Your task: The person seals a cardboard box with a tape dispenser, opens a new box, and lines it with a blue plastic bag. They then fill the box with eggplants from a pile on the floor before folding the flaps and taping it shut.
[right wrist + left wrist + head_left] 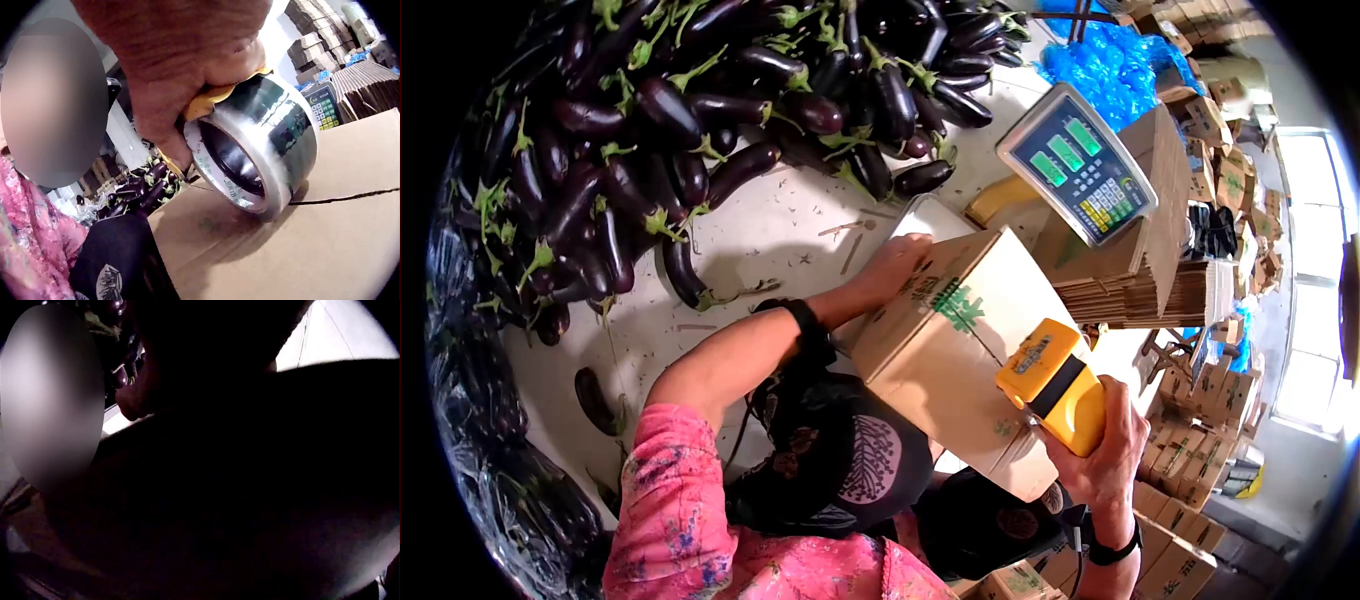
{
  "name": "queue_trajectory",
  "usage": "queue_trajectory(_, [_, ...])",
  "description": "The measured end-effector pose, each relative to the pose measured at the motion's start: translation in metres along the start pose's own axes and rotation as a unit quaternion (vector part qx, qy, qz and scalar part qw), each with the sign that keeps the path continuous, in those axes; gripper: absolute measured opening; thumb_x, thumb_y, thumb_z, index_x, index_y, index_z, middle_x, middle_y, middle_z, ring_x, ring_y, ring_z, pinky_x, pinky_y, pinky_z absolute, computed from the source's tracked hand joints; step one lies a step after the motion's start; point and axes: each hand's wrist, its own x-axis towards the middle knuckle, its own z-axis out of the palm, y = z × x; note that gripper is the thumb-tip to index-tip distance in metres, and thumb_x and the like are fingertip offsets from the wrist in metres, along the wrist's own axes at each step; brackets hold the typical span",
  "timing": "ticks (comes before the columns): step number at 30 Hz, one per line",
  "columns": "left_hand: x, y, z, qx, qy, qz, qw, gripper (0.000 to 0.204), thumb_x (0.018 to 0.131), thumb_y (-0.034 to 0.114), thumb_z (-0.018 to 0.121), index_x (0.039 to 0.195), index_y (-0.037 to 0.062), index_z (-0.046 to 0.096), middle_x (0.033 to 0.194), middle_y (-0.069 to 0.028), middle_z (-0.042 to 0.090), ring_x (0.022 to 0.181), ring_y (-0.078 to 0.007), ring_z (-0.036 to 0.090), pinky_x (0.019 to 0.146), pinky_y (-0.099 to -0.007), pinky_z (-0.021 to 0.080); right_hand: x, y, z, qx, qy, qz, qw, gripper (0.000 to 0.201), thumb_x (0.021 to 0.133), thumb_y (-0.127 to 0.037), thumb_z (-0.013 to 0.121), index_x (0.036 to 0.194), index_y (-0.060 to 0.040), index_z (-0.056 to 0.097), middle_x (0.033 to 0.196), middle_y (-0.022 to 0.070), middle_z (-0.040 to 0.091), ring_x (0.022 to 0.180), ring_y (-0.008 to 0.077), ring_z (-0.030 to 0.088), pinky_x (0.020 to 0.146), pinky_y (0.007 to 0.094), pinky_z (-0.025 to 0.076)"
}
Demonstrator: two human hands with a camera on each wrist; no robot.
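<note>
A cardboard box [940, 340] with green print lies tilted across the person's lap, the seam between its flaps facing up. My right hand [1112, 440] grips a yellow tape dispenser [1055, 385] over one end of that seam. In the right wrist view, a wide roll of clear tape [281, 144] sits in the dispenser, its lower edge right at the cardboard. At the opposite end of the box, my left hand [895, 268] rests against the side, its fingers partly hidden. The left wrist view is mostly dark.
Many eggplants [670, 110] are heaped on the white surface [770, 235] at the left and back. A digital scale display [1080, 165] stands beyond the box, beside stacked flat cartons [1155, 290]. Blue plastic bags [1100, 60] lie at the back right.
</note>
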Motion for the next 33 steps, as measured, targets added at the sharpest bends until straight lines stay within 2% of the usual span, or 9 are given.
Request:
queue_trajectory(1, [-0.004, -0.002, 0.002, 0.232, 0.048, 0.103, 0.966, 0.048, 0.104, 0.036, 0.035, 0.121, -0.0027, 0.057, 0.111, -0.0179, 0.064, 0.105, -0.0312, 0.062, 0.095, -0.04, 0.044, -0.002, 0.001, -0.001, 0.0, -0.001, 0.006, 1.0, 0.059, 0.068, -0.031, 0.087, 0.107, -0.0019, 0.055, 0.081, 0.016, 0.062, 0.068, 0.0362, 0.064, 0.064, 0.0399, 0.053])
queue_trajectory(4, [-0.005, 0.054, -0.008, -0.131, 0.057, 0.011, 0.99, 0.05, 0.104, 0.038, 0.036, 0.128, -0.0022, 0.054, 0.118, -0.0165, 0.064, 0.114, -0.0276, 0.06, 0.101, -0.037, 0.042, -0.007, 0.006, 0.001, 0.009, 0.003, 0.001, 1.0, 0.058, 0.068, -0.03, 0.085, 0.108, -0.0016, 0.054, 0.081, 0.0162, 0.063, 0.07, 0.0359, 0.065, 0.064, 0.0403, 0.052])
queue_trajectory(8, [-0.014, 0.14, -0.003, -0.094, -0.044, 0.125, 0.987, 0.056, 0.104, 0.046, 0.04, 0.132, -0.0016, 0.051, 0.128, -0.0171, 0.057, 0.121, -0.0308, 0.054, 0.106, -0.0372, 0.039, -0.007, 0.007, 0.002, 0.04, 0.017, 0.001, 0.999, 0.056, 0.067, -0.027, 0.083, 0.108, -0.0027, 0.054, 0.077, 0.0161, 0.062, 0.069, 0.0368, 0.064, 0.065, 0.042, 0.051])
queue_trajectory(9, [-0.008, 0.141, 0.001, 0.04, -0.017, 0.211, 0.977, 0.054, 0.103, 0.045, 0.044, 0.132, -0.0002, 0.051, 0.125, -0.0196, 0.057, 0.119, -0.0335, 0.054, 0.103, -0.0385, 0.041, -0.009, 0.009, 0.002, 0.042, 0.023, 0.001, 0.999, 0.056, 0.068, -0.028, 0.083, 0.108, -0.0028, 0.054, 0.078, 0.0162, 0.063, 0.069, 0.037, 0.064, 0.065, 0.0421, 0.051])
queue_trajectory(20, [-0.005, 0.13, 0.012, 0.365, 0.075, 0.241, 0.896, 0.043, 0.099, 0.035, 0.052, 0.132, 0.0067, 0.053, 0.108, -0.0233, 0.063, 0.094, -0.0425, 0.064, 0.081, -0.0496, 0.054, -0.008, 0.013, -0.013, 0.036, -0.006, -0.034, 0.999, 0.056, 0.067, -0.027, 0.086, 0.101, -0.0022, 0.049, 0.084, 0.0202, 0.059, 0.079, 0.0423, 0.061, 0.068, 0.0474, 0.049])
queue_trajectory(22, [-0.011, 0.135, 0.011, 0.383, 0.084, 0.251, 0.885, 0.04, 0.098, 0.033, 0.054, 0.131, 0.0103, 0.054, 0.096, -0.0213, 0.067, 0.083, -0.0444, 0.066, 0.072, -0.0513, 0.056, -0.022, 0.02, -0.027, 0.033, -0.022, -0.026, 0.999, 0.05, 0.075, -0.034, 0.081, 0.1, -0.0019, 0.051, 0.089, 0.0203, 0.062, 0.083, 0.0435, 0.064, 0.068, 0.0479, 0.051])
queue_trajectory(24, [-0.016, 0.144, 0.01, 0.412, 0.081, 0.223, 0.88, 0.038, 0.097, 0.032, 0.055, 0.129, 0.011, 0.055, 0.093, -0.0203, 0.069, 0.081, -0.0443, 0.066, 0.069, -0.0518, 0.056, -0.048, 0.047, -0.032, 0.036, -0.007, -0.001, 0.999, 0.051, 0.066, -0.024, 0.087, 0.095, -0.0023, 0.051, 0.081, 0.0193, 0.059, 0.077, 0.0405, 0.062, 0.067, 0.0449, 0.049])
queue_trajectory(29, [-0.01, 0.137, 0.006, 0.395, 0.061, 0.241, 0.884, 0.039, 0.098, 0.03, 0.055, 0.133, 0.0117, 0.053, 0.095, -0.0229, 0.068, 0.089, -0.0445, 0.065, 0.075, -0.0528, 0.053, -0.132, 0.126, -0.032, 0.053, 0.017, 0.039, 0.998, 0.06, 0.07, -0.03, 0.087, 0.111, -0.0013, 0.053, 0.081, 0.0168, 0.062, 0.071, 0.0338, 0.065, 0.065, 0.0394, 0.053])
queue_trajectory(33, [-0.017, 0.152, 0.009, 0.384, 0.031, 0.232, 0.893, 0.04, 0.101, 0.029, 0.052, 0.137, 0.0116, 0.051, 0.103, -0.0234, 0.068, 0.094, -0.042, 0.065, 0.08, -0.0462, 0.052, -0.158, 0.155, -0.008, 0.092, 0.038, 0.038, 0.994, 0.05, 0.074, -0.03, 0.083, 0.103, -0.0026, 0.053, 0.085, 0.0169, 0.059, 0.074, 0.0371, 0.063, 0.067, 0.0412, 0.052])
